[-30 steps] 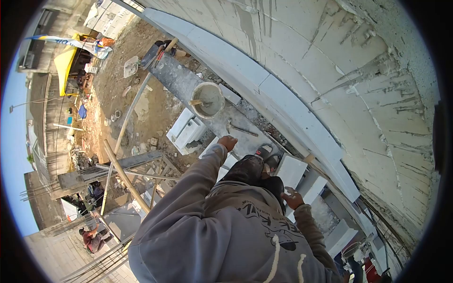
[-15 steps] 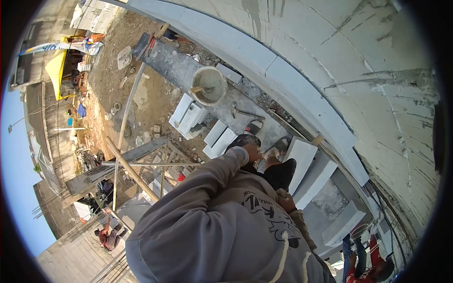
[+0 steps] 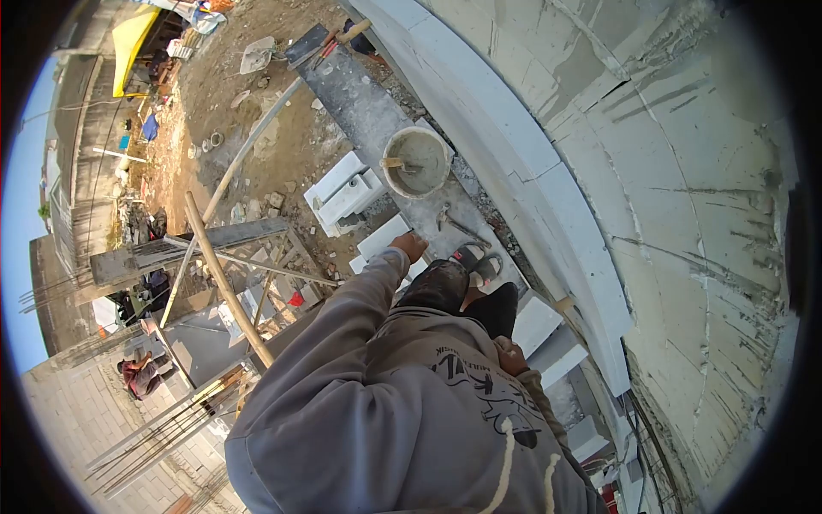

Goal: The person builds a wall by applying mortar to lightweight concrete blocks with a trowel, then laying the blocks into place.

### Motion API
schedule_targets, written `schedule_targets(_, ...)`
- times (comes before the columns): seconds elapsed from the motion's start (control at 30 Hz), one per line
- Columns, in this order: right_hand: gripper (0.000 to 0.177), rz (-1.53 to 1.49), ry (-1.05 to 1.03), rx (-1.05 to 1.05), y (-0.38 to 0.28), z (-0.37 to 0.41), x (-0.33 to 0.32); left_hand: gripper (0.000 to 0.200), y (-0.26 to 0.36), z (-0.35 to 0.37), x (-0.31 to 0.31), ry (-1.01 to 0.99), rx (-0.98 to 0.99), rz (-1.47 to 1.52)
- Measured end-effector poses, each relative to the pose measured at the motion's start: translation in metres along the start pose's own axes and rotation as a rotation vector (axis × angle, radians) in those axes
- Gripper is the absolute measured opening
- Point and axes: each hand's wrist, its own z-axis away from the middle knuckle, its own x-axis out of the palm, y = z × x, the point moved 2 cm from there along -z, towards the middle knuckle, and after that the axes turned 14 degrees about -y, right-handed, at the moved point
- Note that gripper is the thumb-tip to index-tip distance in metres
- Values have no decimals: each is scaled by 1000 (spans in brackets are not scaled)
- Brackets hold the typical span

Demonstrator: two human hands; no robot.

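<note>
My left hand (image 3: 411, 247) is held out beside my knee, above the pale blocks (image 3: 383, 238), its fingers curled; what they hold, if anything, is too small to tell. Close to my right thigh is my right hand (image 3: 511, 355), also with curled fingers and its inside hidden. A round bucket (image 3: 417, 163) of grey mortar, with a wooden-handled tool (image 3: 392, 162) in it, stands on the grey plank (image 3: 360, 98). Between bucket and my sandalled feet (image 3: 479, 264) lies a hammer (image 3: 462, 224). More pale blocks (image 3: 344, 194) rest left of the bucket.
A curved pale block wall (image 3: 556, 197) runs along the right. Bamboo poles (image 3: 227, 278) and a concrete beam (image 3: 188, 248) cross on the left. Large blocks (image 3: 535, 321) stand right of my legs. A person (image 3: 144, 375) is at the lower left; red clothing shows at the bottom right.
The view has shifted. My left hand has moved away from my lap, out over the blocks. My feet now show side by side. The person at the lower right has mostly left the view.
</note>
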Motion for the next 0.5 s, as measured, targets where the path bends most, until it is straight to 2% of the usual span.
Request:
schedule_targets(0.03,33,66,-21,-52,6,-6,-3,47,1,1,4,14,-1,13)
schedule_targets(0.1,33,142,-48,-108,12,-9,-10,47,-1,-4,24,43,35,251)
schedule_targets(0.17,34,465,-73,-331,7,-4,-15,47,7,0,36,93,93,265)
schedule_targets(0.23,35,374,-82,-263,14,-3,-17,46,14,11,49,-69,68,478)
schedule_targets(0.27,36,277,-82,-195,16,-5,-19,45,12,11,55,28,70,349)
schedule_targets(0.43,42,245,-145,-204,-3,-8,-38,40,-3,31,40,213,57,418)
schedule_targets(0.5,47,249,-103,-151,-17,-12,-44,39,-12,43,13,308,-43,400)
